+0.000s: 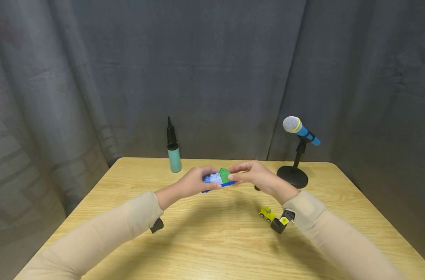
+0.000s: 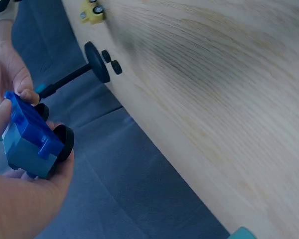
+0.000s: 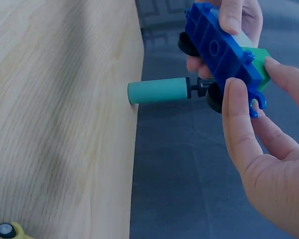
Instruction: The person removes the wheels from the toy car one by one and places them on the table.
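Left hand (image 1: 194, 182) and right hand (image 1: 258, 178) grip opposite ends of a blue plastic wheeled toy base (image 3: 215, 47) bearing a light-blue block (image 1: 216, 178) and a green block (image 1: 224, 175), raised between both above the pale wooden table (image 1: 205, 249), apparently for steadiness.

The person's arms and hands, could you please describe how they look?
The left hand and right hand are bare; the left sleeve and right sleeve are long and beige. A black box with a yellow label sits by the right sleeve, a dark box by the left.
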`<move>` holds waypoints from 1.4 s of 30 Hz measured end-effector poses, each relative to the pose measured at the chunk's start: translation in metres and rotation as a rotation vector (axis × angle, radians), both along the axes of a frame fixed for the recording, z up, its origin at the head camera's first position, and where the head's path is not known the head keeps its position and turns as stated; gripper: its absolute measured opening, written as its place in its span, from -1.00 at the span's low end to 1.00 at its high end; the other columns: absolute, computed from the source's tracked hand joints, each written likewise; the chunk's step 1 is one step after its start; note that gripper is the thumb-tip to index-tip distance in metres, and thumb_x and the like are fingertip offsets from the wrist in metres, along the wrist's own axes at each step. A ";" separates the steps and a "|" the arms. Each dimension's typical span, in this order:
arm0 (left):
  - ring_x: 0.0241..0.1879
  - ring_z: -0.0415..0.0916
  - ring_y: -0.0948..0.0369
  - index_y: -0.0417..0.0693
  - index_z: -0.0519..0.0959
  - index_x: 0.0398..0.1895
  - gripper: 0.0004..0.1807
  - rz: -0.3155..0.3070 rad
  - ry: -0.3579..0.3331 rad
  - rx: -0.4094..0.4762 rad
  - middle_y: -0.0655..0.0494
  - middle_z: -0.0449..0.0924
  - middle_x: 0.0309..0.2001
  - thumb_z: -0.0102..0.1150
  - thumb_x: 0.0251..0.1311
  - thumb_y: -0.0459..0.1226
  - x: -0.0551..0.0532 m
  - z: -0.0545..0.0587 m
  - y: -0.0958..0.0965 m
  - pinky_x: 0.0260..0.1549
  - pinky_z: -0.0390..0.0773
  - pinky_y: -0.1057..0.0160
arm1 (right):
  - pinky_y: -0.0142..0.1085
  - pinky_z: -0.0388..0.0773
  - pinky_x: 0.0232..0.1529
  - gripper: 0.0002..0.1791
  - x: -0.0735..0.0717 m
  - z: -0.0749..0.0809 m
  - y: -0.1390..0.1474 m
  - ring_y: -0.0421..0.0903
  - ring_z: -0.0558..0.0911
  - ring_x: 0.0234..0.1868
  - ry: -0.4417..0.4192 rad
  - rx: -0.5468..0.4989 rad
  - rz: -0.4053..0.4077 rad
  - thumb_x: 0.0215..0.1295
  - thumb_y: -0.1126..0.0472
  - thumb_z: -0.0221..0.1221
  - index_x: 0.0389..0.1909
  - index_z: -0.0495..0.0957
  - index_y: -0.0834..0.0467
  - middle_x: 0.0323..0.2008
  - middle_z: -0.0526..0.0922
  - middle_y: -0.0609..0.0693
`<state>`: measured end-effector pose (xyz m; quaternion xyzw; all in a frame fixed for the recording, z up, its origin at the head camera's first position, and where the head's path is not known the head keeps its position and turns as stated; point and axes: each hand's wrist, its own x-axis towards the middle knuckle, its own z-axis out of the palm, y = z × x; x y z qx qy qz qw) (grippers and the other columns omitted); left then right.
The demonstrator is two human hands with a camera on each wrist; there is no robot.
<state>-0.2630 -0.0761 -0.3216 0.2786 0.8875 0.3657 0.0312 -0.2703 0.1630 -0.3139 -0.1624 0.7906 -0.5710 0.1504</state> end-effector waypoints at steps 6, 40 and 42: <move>0.08 0.49 0.08 -0.08 0.45 0.24 -0.40 0.214 -0.191 0.324 0.01 0.52 0.17 0.37 0.14 -0.14 0.005 -0.006 0.000 0.05 0.55 0.12 | -0.11 0.53 0.16 -0.46 0.000 0.002 0.004 -0.03 0.72 -0.16 0.035 -0.054 -0.075 0.21 0.12 0.33 0.15 0.52 0.31 0.06 0.60 0.21; 0.15 0.53 -0.05 -0.44 0.31 0.26 -0.44 0.419 -0.619 1.010 -0.34 0.48 0.17 0.10 0.38 -0.20 0.009 -0.027 0.030 0.01 0.59 0.26 | 0.02 0.42 0.15 -0.54 0.031 -0.033 -0.035 -0.06 0.72 -0.16 0.042 -0.055 -0.311 0.09 0.18 0.41 -0.02 0.48 0.18 -0.32 0.75 0.08; 0.13 0.55 -0.04 -0.46 0.30 0.26 -0.44 0.425 -0.616 1.010 -0.34 0.48 0.16 0.10 0.38 -0.20 0.008 -0.029 0.029 -0.04 0.60 0.30 | 0.03 0.41 0.16 -0.54 0.032 -0.034 -0.036 -0.05 0.72 -0.16 0.033 -0.055 -0.302 0.08 0.18 0.41 -0.02 0.49 0.18 -0.29 0.75 0.11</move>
